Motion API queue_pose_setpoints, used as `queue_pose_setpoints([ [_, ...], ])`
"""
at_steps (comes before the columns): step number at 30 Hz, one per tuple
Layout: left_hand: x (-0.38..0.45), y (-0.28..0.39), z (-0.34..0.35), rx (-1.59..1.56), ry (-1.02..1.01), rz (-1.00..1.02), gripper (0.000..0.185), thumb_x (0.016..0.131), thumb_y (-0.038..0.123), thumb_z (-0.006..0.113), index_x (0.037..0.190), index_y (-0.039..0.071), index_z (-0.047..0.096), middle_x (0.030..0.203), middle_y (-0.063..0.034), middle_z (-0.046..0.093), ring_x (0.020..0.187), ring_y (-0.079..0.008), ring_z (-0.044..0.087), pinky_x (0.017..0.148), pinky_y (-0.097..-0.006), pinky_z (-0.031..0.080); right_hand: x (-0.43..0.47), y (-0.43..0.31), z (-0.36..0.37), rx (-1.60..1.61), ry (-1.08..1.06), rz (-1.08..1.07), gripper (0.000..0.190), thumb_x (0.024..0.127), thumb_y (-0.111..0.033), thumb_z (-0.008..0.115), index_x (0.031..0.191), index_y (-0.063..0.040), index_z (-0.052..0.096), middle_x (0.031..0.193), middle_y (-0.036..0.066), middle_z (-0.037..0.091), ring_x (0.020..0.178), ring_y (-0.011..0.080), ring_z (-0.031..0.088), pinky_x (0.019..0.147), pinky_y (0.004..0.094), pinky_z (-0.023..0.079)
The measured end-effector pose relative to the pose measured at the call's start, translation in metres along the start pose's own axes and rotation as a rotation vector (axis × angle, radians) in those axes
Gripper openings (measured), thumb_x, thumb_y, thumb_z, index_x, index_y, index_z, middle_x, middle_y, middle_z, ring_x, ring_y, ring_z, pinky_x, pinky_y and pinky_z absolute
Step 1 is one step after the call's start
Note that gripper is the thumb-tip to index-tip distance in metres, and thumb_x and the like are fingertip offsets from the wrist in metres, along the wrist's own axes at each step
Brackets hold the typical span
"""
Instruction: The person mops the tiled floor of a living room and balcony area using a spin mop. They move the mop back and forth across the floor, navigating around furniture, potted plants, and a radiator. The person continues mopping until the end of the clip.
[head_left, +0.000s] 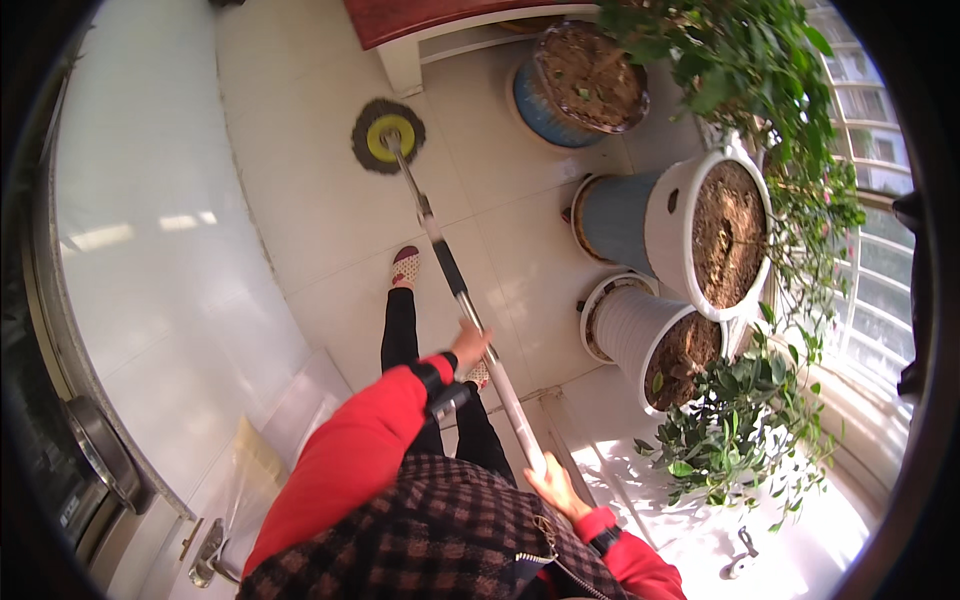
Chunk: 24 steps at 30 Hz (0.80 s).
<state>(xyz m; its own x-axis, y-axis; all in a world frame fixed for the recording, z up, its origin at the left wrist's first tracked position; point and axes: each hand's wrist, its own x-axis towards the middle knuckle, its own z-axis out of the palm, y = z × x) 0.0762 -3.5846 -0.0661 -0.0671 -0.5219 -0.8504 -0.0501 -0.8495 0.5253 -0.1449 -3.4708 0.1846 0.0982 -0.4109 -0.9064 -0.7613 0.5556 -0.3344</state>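
A long-handled spin mop (450, 268) runs slantwise across the tiled floor. Its round yellow head (391, 138) with a dark grey fringe rests on the floor at the upper left, near a white table leg. My left hand (471, 347) grips the metal middle of the pole, just below its black sleeve. Near the pole's lower end, my right hand (555, 484) is closed around the pale grip, close to my checked apron (420, 532). Both sleeves are red.
Right of the mop stand a blue pot (547, 101), a tall white planter (667, 214) and a ribbed white planter (634, 322). Leafy plants (735, 435) spread towards the barred window. A red-topped table (450, 16) is ahead. To the left are a white wall and a metal door handle (208, 555).
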Motion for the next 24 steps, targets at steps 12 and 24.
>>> queue_pose_setpoints([
  [12,0.012,-0.008,0.071,0.099,-0.257,-0.087,0.026,0.076,0.009,0.050,0.085,-0.008,0.033,0.065,-0.0141,0.055,0.053,-0.0233,0.060,0.042,-0.0378,0.050,-0.055,0.018,0.025,0.155,0.217,0.115,0.040,0.074,-0.031,0.064,0.094,0.002,0.052,0.077,0.021,0.059,0.073,0.0324,0.061,0.065,0.0390,0.047],
  [24,0.136,0.191,-0.037,0.479,0.165,0.001,0.039,0.085,0.028,0.043,0.101,-0.004,0.025,0.077,-0.0249,0.056,0.058,-0.0335,0.061,0.041,-0.0400,0.052,0.114,-0.132,-0.008,0.406,0.286,-0.026,0.042,0.081,-0.035,0.057,0.094,0.004,0.047,0.062,0.020,0.055,0.061,0.0336,0.059,0.056,0.0399,0.046],
])
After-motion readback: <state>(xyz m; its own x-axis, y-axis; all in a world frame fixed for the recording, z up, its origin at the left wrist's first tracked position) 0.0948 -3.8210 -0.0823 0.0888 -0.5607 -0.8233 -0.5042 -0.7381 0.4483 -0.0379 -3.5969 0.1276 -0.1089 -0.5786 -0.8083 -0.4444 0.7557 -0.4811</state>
